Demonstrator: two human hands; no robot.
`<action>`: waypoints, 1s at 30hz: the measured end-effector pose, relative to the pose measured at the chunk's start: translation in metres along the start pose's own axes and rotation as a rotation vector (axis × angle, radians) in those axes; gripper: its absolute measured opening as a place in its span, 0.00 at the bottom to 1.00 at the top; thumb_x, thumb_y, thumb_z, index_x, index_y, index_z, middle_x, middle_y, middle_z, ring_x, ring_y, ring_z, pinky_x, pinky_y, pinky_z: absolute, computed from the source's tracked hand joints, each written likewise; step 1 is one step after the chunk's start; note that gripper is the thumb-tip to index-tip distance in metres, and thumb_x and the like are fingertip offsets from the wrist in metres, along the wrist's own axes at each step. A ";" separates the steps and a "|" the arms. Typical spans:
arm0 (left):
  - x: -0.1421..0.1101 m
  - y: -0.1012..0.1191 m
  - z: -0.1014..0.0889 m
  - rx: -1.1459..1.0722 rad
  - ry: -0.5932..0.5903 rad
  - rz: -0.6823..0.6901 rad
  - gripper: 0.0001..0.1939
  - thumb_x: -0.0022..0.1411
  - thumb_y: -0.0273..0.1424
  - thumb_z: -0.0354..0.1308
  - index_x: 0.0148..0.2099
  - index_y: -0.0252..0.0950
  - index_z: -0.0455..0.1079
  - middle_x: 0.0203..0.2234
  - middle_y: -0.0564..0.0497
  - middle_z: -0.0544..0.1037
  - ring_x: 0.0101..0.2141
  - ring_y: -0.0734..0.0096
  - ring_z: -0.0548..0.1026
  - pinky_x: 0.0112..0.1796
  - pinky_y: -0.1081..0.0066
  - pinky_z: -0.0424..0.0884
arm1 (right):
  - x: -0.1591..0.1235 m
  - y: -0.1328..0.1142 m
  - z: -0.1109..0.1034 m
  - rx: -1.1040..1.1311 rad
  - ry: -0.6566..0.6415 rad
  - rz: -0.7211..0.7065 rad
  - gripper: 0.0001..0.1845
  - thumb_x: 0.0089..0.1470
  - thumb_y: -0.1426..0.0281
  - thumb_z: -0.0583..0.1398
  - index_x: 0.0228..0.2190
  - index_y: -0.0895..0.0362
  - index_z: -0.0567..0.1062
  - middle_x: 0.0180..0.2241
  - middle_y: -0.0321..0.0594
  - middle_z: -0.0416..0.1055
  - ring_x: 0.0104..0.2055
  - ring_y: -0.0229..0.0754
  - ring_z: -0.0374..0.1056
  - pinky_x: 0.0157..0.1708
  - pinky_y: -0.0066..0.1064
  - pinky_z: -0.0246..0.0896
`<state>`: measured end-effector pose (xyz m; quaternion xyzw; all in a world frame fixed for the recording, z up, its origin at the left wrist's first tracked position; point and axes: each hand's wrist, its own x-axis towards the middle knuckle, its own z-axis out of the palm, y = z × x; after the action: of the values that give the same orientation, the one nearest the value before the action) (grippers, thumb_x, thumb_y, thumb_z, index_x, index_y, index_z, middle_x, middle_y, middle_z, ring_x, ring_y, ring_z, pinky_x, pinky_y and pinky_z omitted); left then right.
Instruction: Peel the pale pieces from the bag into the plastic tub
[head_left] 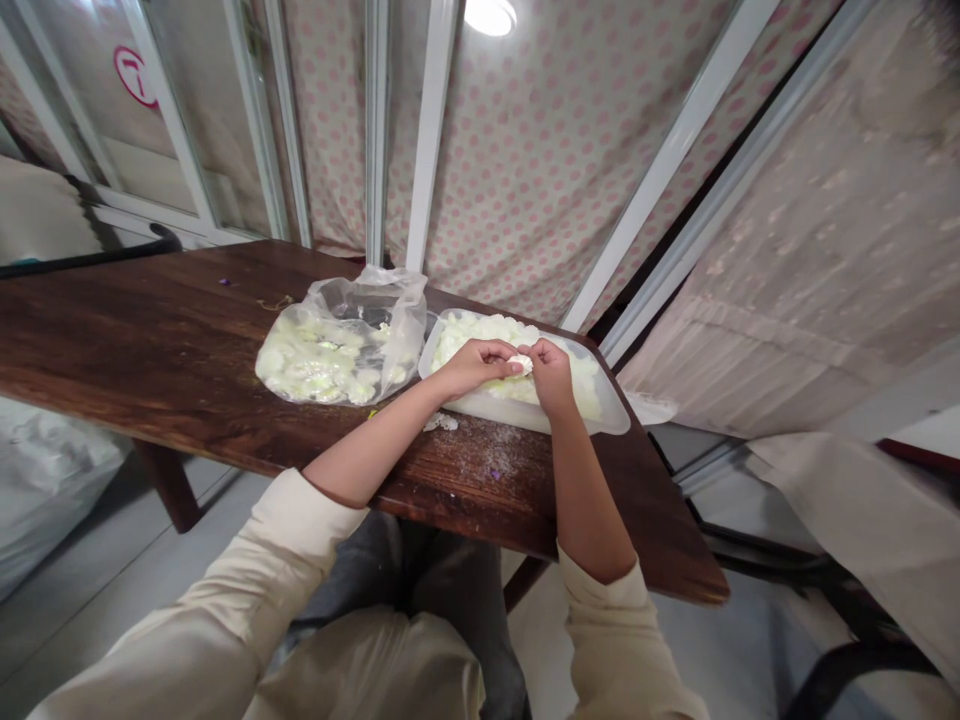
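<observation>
Curtain: pale cloth with pink dots (517,170) hangs behind glass panes and white frames, beyond the far edge of the table.
Table: dark brown wood (150,330), running across in front of the seated person; it carries everything being handled.
Bag: translucent plastic (405,310), mouth loose and crumpled, lying left of the tray; pale, yellowish-white pieces (322,360) fill its lower part.
Tray: shallow whitish container (517,412), near the table's right end, heaped with similar pale pieces.
Left hand: over the tray (469,368), thumb and fingers closed in a pinch on a small white piece.
Right hand: over the tray too (553,372), fingertips drawn together at that piece's right side; whether they grip it or only touch it, I cannot tell.
White piece: between the two hands (522,364), above the heap in the tray. It looks light, soft and rather fragile, likely to crumble or dent under a hard squeeze; how slippery it is cannot be judged. A gentle fingertip hold on opposite edges should suit it best.
Crumbs: fine white specks (495,455) scattered on the table just in front of the tray.
</observation>
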<state>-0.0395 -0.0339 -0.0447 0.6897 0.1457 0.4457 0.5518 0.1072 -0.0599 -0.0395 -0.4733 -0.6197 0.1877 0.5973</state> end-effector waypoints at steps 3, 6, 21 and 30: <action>0.000 0.000 0.000 0.022 -0.021 0.029 0.11 0.45 0.34 0.62 0.31 0.32 0.73 0.35 0.47 0.74 0.35 0.75 0.70 0.39 0.70 0.64 | 0.000 0.003 0.000 0.066 -0.066 0.012 0.18 0.44 0.64 0.58 0.15 0.56 0.55 0.15 0.27 0.53 0.20 0.30 0.48 0.22 0.24 0.47; 0.001 -0.001 0.001 0.070 0.082 0.144 0.11 0.45 0.34 0.63 0.31 0.33 0.72 0.37 0.47 0.72 0.37 0.75 0.69 0.38 0.71 0.64 | 0.000 0.003 -0.001 0.036 -0.035 0.008 0.18 0.44 0.63 0.58 0.15 0.56 0.55 0.15 0.27 0.52 0.19 0.29 0.48 0.21 0.24 0.46; 0.003 -0.004 0.000 0.079 0.047 0.028 0.15 0.45 0.35 0.62 0.36 0.32 0.73 0.34 0.47 0.76 0.34 0.74 0.70 0.40 0.68 0.64 | -0.002 -0.007 -0.001 -0.087 0.033 -0.080 0.18 0.49 0.60 0.55 0.16 0.56 0.57 0.16 0.29 0.50 0.22 0.31 0.48 0.25 0.25 0.48; 0.003 -0.003 -0.001 0.013 0.044 -0.014 0.13 0.43 0.34 0.64 0.31 0.32 0.73 0.30 0.49 0.75 0.32 0.76 0.69 0.37 0.70 0.63 | -0.001 -0.005 -0.002 -0.041 -0.017 -0.048 0.20 0.49 0.57 0.55 0.16 0.56 0.58 0.18 0.30 0.49 0.23 0.31 0.47 0.24 0.25 0.47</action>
<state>-0.0377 -0.0298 -0.0461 0.6823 0.1656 0.4559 0.5470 0.1071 -0.0638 -0.0359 -0.4686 -0.6398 0.1648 0.5865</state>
